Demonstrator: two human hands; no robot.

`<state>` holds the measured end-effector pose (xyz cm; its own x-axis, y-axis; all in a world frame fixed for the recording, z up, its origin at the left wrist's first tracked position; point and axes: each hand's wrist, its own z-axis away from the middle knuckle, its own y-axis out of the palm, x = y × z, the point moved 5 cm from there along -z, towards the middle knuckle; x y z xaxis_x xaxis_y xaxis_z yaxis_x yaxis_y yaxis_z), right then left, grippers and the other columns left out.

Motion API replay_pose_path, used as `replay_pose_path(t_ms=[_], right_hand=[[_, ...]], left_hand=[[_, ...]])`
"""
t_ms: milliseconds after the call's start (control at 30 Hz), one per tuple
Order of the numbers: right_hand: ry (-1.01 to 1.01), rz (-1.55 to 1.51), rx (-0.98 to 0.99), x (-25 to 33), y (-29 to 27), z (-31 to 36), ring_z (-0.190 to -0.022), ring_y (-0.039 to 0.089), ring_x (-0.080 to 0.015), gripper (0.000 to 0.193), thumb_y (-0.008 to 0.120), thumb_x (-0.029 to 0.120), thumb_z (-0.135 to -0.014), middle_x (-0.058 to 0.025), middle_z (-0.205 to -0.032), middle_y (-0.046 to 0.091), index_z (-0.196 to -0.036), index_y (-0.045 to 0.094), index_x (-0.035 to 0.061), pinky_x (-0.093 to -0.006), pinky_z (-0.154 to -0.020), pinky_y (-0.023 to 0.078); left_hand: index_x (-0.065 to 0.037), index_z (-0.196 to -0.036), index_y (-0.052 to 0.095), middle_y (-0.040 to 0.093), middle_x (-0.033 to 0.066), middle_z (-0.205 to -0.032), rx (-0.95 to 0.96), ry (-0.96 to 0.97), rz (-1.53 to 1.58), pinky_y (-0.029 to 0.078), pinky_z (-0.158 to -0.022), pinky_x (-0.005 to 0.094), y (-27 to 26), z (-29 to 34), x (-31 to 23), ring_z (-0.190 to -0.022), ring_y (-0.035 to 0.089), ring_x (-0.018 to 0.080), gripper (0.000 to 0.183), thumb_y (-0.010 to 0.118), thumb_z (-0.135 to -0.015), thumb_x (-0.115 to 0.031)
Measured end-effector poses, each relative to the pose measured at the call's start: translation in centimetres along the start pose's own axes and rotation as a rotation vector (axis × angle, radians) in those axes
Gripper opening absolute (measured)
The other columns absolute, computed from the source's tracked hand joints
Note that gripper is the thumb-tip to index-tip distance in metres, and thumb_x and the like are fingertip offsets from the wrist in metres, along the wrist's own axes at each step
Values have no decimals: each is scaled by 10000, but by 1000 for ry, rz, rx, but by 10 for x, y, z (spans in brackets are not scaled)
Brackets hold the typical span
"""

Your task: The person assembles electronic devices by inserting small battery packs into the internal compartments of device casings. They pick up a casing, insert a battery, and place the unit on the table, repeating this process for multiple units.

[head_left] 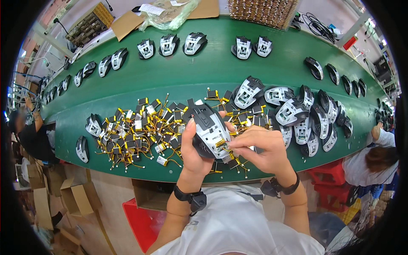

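Above the near edge of the bench, my left hand [193,148] grips a half-built computer mouse [211,129], black and light grey, tilted with its openings facing me. A yellow-taped battery end [221,143] shows in the mouse's lower opening. There my right hand [263,146] is pinched at the opening; what its fingertips hold is too small to make out. Beneath and around both hands spreads a loose heap of small batteries [138,124] with yellow tape and thin wires ending in white connectors. More open mice [292,111] are piled to the right of my hands.
Along the green bench [170,76] stand rows of similar mice [195,43]. Two more mice [82,148] lie left of the heap. A stacked brown tray block [263,12] and cardboard [127,24] sit at the back. Other people work at far left and right, near red stools [329,174].
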<state>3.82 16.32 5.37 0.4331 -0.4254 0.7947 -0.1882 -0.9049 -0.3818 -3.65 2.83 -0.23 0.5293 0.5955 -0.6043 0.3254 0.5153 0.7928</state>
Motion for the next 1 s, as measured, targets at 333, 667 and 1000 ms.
replay_pose_path(t_ms=[333,667,1000], right_hand=[[-181,287,-247,12,16,-6,-701,598,-207,266,830,51,-657,-35,-837,644,-904,734,74,-319,-594,483],[-235,669,-242,30,59,16,-1001,570,-240,445,742,82,-699,-71,-1218,597,-1137,692,20,-356,-814,484],[-233,593,-289,19,49,22,-926,552,-236,408,644,-35,-662,-36,-1130,653,-1056,683,65,-364,-782,451]], left_hand=[[41,-1251,548,656,204,-1081,-82,108,35,547,-830,397,3,1,1,-958,654,286,665,373,-964,-533],[4,-1269,531,638,157,-1009,-141,112,352,527,-756,400,0,3,0,-847,631,308,693,377,-945,-589],[65,-1284,524,627,181,-1026,-118,94,236,529,-759,375,0,2,4,-832,626,311,760,361,-948,-598]])
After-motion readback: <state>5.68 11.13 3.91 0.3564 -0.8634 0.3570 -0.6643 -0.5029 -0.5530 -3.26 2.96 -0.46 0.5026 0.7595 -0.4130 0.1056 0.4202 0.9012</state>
